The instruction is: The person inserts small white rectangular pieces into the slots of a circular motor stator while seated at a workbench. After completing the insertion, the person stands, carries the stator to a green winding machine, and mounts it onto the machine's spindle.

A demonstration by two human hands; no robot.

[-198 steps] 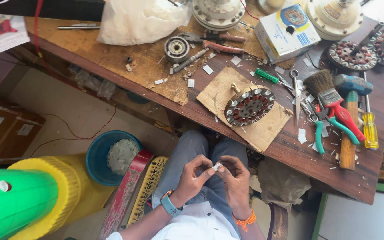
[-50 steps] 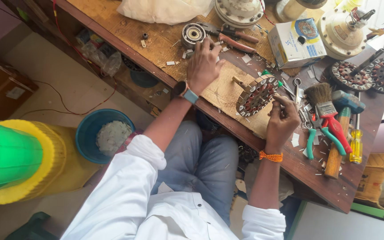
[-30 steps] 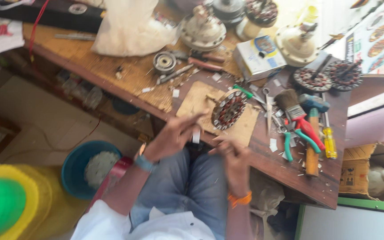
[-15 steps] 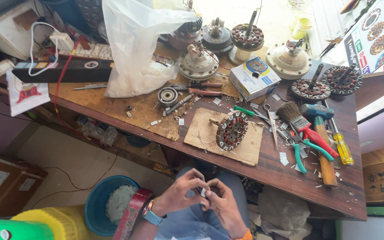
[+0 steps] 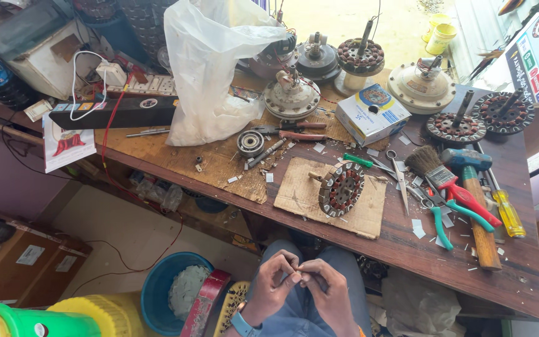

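Observation:
Both my hands are low over my lap, below the workbench edge. My left hand (image 5: 274, 284) and my right hand (image 5: 324, 293) meet fingertip to fingertip, pinching a small pale slip of paper (image 5: 297, 268) between them. On the bench above, a round slotted motor stator (image 5: 341, 188) lies tilted on a piece of cardboard (image 5: 307, 190). Neither hand touches the stator.
Scissors (image 5: 402, 178), a paintbrush (image 5: 435, 171), green-handled pliers (image 5: 441, 215), a hammer (image 5: 475, 206) and a yellow screwdriver (image 5: 506, 209) lie on the right of the bench. A white plastic bag (image 5: 210, 68), fan motor parts and a small box (image 5: 369, 115) stand behind. A blue bucket (image 5: 169, 290) sits on the floor.
My hands left the stator on the bench and came down together over my lap with the small slip. The view tilted up, showing more of the bench's far side.

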